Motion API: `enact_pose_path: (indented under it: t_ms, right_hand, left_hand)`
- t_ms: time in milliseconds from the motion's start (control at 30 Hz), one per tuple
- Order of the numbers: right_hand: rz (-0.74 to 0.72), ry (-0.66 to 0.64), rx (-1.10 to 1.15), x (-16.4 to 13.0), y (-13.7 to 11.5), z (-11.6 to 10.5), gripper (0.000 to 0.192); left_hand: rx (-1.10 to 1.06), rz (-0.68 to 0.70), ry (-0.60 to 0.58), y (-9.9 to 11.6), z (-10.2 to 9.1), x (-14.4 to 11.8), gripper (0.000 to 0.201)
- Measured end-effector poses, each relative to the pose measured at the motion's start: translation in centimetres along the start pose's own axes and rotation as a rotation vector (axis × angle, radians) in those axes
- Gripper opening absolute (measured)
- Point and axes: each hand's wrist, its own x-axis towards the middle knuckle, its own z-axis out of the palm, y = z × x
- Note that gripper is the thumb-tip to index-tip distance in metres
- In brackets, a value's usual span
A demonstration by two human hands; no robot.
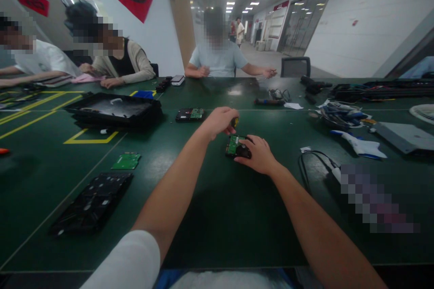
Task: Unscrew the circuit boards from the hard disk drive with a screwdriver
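Note:
My left hand (221,122) is closed around a short screwdriver (235,122) with a black and yellow handle. The screwdriver points down at the far edge of a hard drive (233,146), whose green circuit board faces up; its tip is too small to make out. My right hand (257,153) grips the drive's right side against the table, thumb on the near edge and fingers across the top. A second hard drive (190,114) lies beyond my left forearm. To the left are a loose green circuit board (126,160) and a flat black drive caddy or casing (93,203).
A large black open housing (115,108) sits at the left on the green table (210,235). To the right lie a cable bundle (341,115), a grey box (407,137), a white-and-blue glove (361,144) and a black cable (305,167). Several people sit across the table.

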Motion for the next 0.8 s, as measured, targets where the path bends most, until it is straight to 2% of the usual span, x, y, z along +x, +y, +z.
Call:
enact_pose_path:
  t_ms: [167,400,800]
  right_hand:
    - [-0.001,-0.002,0.001,-0.02,-0.03,-0.08,0.074]
    - [0.002,-0.009,0.001,0.0,0.14,0.09,0.076]
    - [0.002,0.005,-0.001,0.02,0.16,0.24,0.076]
  left_hand:
    - [-0.112,-0.047,-0.077,0.09,0.08,-0.16,0.014]
    - [-0.049,-0.002,0.039,-0.58,-0.5,0.48,0.024]
    - [-0.228,-0.092,-0.017,-0.11,0.13,0.02,0.021]
